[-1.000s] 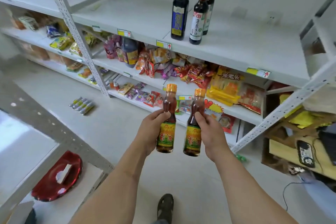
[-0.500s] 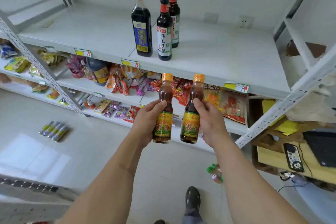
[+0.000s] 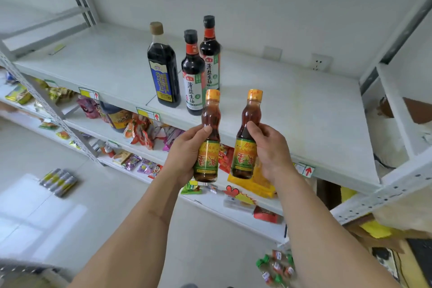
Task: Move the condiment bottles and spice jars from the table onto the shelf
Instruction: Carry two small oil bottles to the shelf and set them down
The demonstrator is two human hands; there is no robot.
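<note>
My left hand [image 3: 187,152] grips a small amber oil bottle [image 3: 208,145] with an orange cap and a yellow-green label. My right hand [image 3: 271,149] grips a second, matching oil bottle [image 3: 245,142]. Both are upright, side by side in the air at the front edge of the white upper shelf [image 3: 292,110]. On that shelf stand three tall dark sauce bottles: one with a blue label [image 3: 163,70], one with a white label [image 3: 193,77] in front, and another [image 3: 210,51] behind it.
The lower shelves [image 3: 149,133] hold packets of snacks and a dark jug [image 3: 114,114]. A grey shelf upright [image 3: 383,194] runs at the right. Packs lie on the floor at left [image 3: 59,181] and at bottom right [image 3: 275,269].
I have come closer to the shelf and both hands have raised the two oil bottles to the level of the upper shelf's front edge.
</note>
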